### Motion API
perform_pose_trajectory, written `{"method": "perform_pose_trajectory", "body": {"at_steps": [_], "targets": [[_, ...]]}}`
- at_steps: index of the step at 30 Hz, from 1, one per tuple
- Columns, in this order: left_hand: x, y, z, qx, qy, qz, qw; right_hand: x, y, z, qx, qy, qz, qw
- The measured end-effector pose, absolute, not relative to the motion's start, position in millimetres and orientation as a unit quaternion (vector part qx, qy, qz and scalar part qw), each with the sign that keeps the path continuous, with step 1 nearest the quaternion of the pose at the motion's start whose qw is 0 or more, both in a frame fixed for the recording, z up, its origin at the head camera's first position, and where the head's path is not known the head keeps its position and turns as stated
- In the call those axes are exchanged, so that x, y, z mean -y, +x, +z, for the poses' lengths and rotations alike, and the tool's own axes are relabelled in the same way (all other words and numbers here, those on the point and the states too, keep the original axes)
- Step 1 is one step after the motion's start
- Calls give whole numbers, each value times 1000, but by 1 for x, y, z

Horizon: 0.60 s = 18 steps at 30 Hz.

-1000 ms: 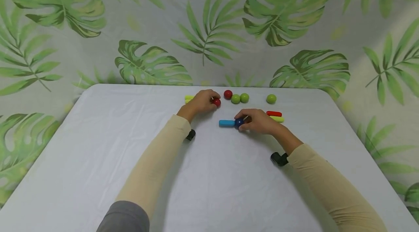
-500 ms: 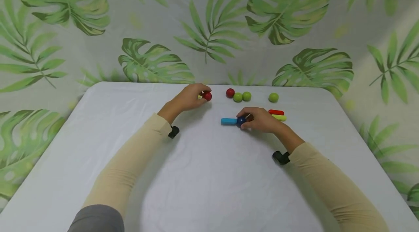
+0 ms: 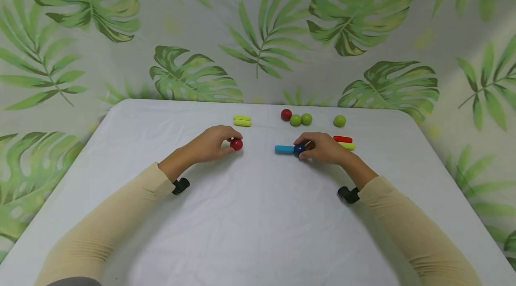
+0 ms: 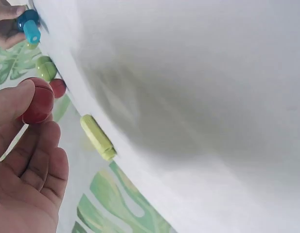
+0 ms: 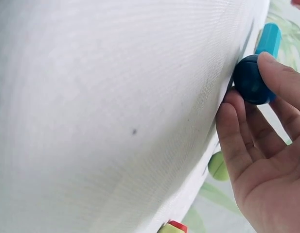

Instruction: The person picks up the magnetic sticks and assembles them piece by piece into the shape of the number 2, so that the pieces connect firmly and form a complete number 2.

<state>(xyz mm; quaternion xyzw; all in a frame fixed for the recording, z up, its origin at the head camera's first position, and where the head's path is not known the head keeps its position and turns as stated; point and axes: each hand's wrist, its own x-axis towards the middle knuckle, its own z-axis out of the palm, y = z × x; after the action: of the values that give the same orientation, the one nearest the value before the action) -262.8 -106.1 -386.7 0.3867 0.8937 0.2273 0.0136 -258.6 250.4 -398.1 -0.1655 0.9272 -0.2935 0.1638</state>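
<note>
My left hand [image 3: 215, 144] pinches a red ball [image 3: 236, 144] between thumb and fingers, left of the table's middle. In the left wrist view the thumb lies across the ball's [image 4: 39, 103] near side. To the right, my right hand [image 3: 322, 148] pinches a dark blue ball [image 3: 299, 150]. A light blue stick [image 3: 284, 149] lies end-on against that ball, pointing left. The right wrist view shows the blue ball [image 5: 252, 80] close over the white cloth, with the light blue stick [image 5: 270, 39] behind it.
Two yellow-green sticks [image 3: 242, 120] lie at the back. Near the far edge sit a red ball [image 3: 286, 114] and two green balls [image 3: 296, 119], with another green ball [image 3: 340, 121] farther right. A red stick [image 3: 342, 139] and a yellow-green stick [image 3: 347, 146] lie beyond my right hand.
My left hand has moved left and then toward me with the red ball, uncovering the two yellow-green sticks. My right hand stays at the blue ball.
</note>
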Motion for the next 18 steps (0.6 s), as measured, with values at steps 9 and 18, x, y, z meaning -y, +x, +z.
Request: {"method": "perform_pose_trajectory", "body": {"at_steps": [9, 18], "targets": [[124, -248, -396, -904, 372, 207, 42, -241, -259, -405, -926, -165, -293, 171], [113, -236, -393, -910, 360, 202, 48, -248, -265, -402, -930, -175, -281, 162]]}}
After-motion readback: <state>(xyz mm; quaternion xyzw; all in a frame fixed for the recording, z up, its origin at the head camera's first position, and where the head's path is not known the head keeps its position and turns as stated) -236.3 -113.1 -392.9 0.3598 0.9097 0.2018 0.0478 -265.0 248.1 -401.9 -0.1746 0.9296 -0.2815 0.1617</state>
